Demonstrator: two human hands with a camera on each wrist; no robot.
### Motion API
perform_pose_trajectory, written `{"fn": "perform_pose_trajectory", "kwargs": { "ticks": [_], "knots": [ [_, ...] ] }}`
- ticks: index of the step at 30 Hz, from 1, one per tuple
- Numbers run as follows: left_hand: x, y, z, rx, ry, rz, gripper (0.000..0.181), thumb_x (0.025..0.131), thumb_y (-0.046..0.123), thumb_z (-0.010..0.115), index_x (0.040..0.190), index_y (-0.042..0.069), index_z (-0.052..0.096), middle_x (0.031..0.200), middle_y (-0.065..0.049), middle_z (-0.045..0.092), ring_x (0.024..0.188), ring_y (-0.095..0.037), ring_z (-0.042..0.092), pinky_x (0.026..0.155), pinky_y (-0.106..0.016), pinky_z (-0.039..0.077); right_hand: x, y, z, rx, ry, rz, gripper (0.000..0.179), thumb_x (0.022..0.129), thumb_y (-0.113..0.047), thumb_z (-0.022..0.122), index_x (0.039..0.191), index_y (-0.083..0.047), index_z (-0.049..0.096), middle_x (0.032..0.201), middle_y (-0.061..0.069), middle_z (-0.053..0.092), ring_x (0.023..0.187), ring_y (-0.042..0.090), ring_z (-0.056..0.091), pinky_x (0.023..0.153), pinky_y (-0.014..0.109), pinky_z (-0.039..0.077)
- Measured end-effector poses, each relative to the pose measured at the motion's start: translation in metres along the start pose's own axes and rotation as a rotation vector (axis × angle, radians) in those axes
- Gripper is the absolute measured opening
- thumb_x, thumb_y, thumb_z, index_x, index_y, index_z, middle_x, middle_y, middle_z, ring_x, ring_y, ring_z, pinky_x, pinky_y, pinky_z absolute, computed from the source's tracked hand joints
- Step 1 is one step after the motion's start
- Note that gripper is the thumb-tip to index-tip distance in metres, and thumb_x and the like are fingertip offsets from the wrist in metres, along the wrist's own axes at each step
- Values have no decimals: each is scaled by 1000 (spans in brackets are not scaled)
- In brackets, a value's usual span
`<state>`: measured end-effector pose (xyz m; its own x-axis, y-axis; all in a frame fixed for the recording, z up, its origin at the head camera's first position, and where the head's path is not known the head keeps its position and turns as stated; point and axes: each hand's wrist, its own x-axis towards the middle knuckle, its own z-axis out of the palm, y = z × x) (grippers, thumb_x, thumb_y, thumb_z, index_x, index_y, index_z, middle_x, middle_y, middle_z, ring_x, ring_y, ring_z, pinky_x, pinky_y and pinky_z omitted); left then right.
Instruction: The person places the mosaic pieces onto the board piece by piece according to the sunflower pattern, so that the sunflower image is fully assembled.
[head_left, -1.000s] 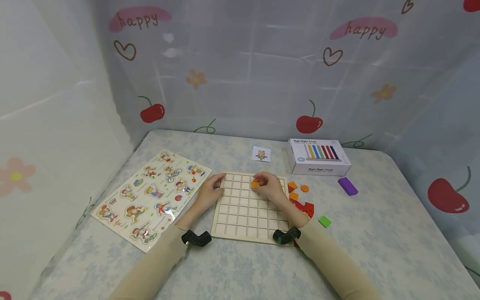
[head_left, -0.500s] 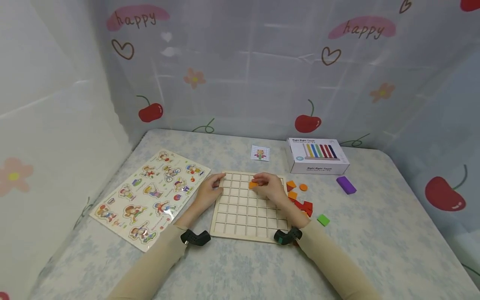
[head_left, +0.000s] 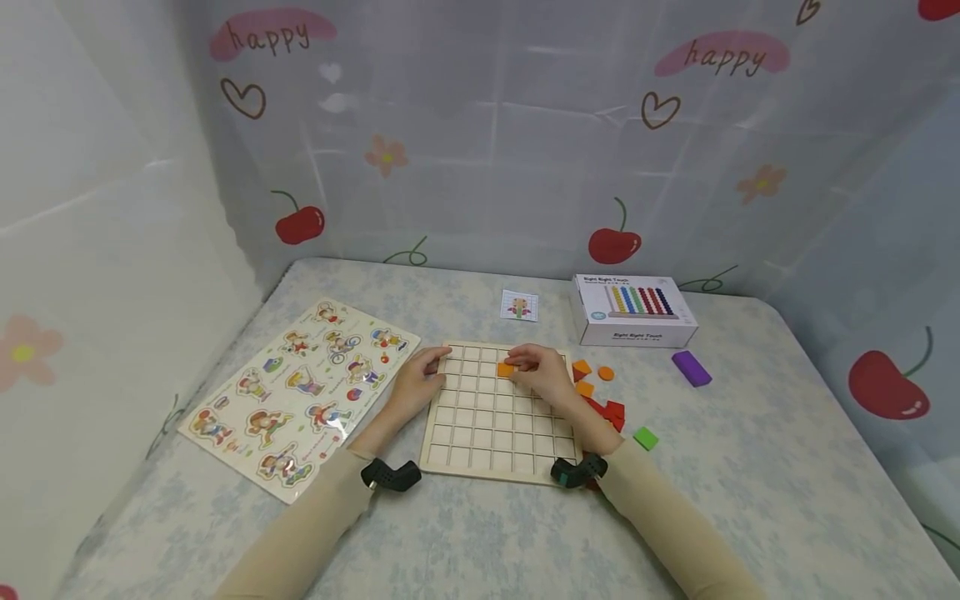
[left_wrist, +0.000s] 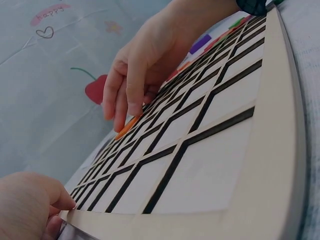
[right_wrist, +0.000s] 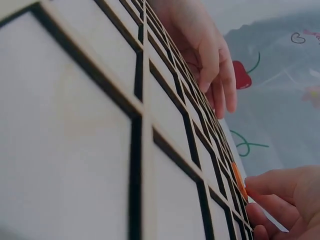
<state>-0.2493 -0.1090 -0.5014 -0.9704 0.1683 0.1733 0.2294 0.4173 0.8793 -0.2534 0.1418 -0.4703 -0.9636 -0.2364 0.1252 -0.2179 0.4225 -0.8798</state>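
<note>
In the head view, a pale wooden grid board [head_left: 480, 412] lies on the table. My left hand [head_left: 416, 385] grips its far left edge, with the thumb by the rim and the fingers beyond it; this hand [left_wrist: 30, 205] is also at the board's corner in the left wrist view. An orange square tile [head_left: 506, 369] lies on the grid's upper part. My right hand [head_left: 546, 377] bends over the board, its thumb and fingertips pinching the tile. Close up, the right wrist view has the tile [right_wrist: 239, 180] against the fingertips of that hand [right_wrist: 287, 197].
Loose orange and red pieces [head_left: 615, 414] lie right of the board, near a green square [head_left: 646, 438] and a purple block [head_left: 691, 368]. Behind stand a pattern card [head_left: 519, 305] and a white box [head_left: 633, 311]. A picture puzzle board [head_left: 300, 400] lies at left.
The orange tile has come down flatter on the grid and shows more beside the right fingertips. The left hand keeps its place on the board's edge. The head view has shifted slightly.
</note>
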Motion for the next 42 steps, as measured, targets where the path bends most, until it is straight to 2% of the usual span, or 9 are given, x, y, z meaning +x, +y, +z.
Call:
{"fn": "perform_pose_trajectory", "kwargs": {
  "ticks": [4, 10, 16, 19, 23, 28, 34, 38, 42],
  "knots": [
    [-1, 2, 1, 0, 0, 1, 42, 89, 3, 56, 131, 10, 58, 135, -12, 54, 119, -29, 57, 99, -43, 49, -5, 6, -14, -11, 48, 36, 33, 82, -2, 70, 115, 2, 65, 105, 21, 70, 85, 22, 62, 74, 23, 50],
    [-1, 1, 2, 2, 0, -4, 41, 89, 2, 56, 129, 11, 59, 135, -12, 55, 118, -30, 57, 98, -44, 49, -24, 17, -56, -96, 135, 50, 33, 83, -2, 69, 114, 6, 63, 100, 25, 69, 86, 27, 66, 73, 21, 50],
    [-1, 0, 1, 33, 15, -3, 42, 88, 1, 56, 128, 12, 60, 134, -11, 55, 117, -29, 58, 97, -43, 50, -39, 32, -84, -146, 93, 156, 38, 85, -3, 67, 122, 4, 59, 106, 24, 68, 84, 14, 63, 70, 11, 49],
    [-1, 2, 0, 31, 28, 9, 41, 88, 2, 57, 128, 12, 60, 134, -11, 55, 117, -29, 58, 98, -43, 50, -39, 35, -86, -145, 75, 134, 39, 86, -3, 66, 124, 4, 58, 109, 24, 67, 87, 18, 62, 71, 11, 49],
    [0, 3, 0, 28, 26, 11, 40, 89, 3, 56, 127, 12, 60, 134, -11, 55, 117, -29, 58, 99, -43, 49, -37, 37, -83, -164, 95, 107, 38, 84, -4, 68, 121, 3, 60, 109, 23, 67, 88, 25, 61, 71, 12, 49],
    [0, 2, 1, 23, 21, 7, 40, 88, 2, 57, 126, 11, 61, 134, -10, 55, 117, -29, 58, 98, -43, 49, -39, 41, -78, -182, 115, 102, 37, 84, -5, 70, 119, 1, 62, 106, 21, 68, 89, 26, 61, 72, 10, 47],
    [0, 2, 1, 17, 30, 38, 39, 87, 0, 57, 125, 9, 62, 131, -12, 57, 114, -29, 59, 97, -44, 50, -38, 45, -74, -146, 119, 63, 34, 83, -1, 69, 116, 1, 62, 104, 21, 67, 92, 31, 64, 74, 7, 47],
    [0, 1, 1, 28, 35, 49, 40, 86, -1, 57, 125, 8, 62, 131, -12, 57, 113, -30, 59, 96, -44, 50, -38, 44, -74, -129, 134, 101, 31, 86, -1, 65, 117, 1, 62, 104, 21, 67, 90, 27, 65, 72, 7, 48],
    [0, 0, 2, 31, 33, 49, 40, 87, 0, 57, 125, 9, 62, 132, -11, 57, 114, -29, 59, 97, -43, 50, -38, 42, -76, -106, 162, 180, 29, 90, -4, 61, 119, 0, 62, 108, 21, 66, 88, 21, 63, 71, 8, 49]
  ]
}}
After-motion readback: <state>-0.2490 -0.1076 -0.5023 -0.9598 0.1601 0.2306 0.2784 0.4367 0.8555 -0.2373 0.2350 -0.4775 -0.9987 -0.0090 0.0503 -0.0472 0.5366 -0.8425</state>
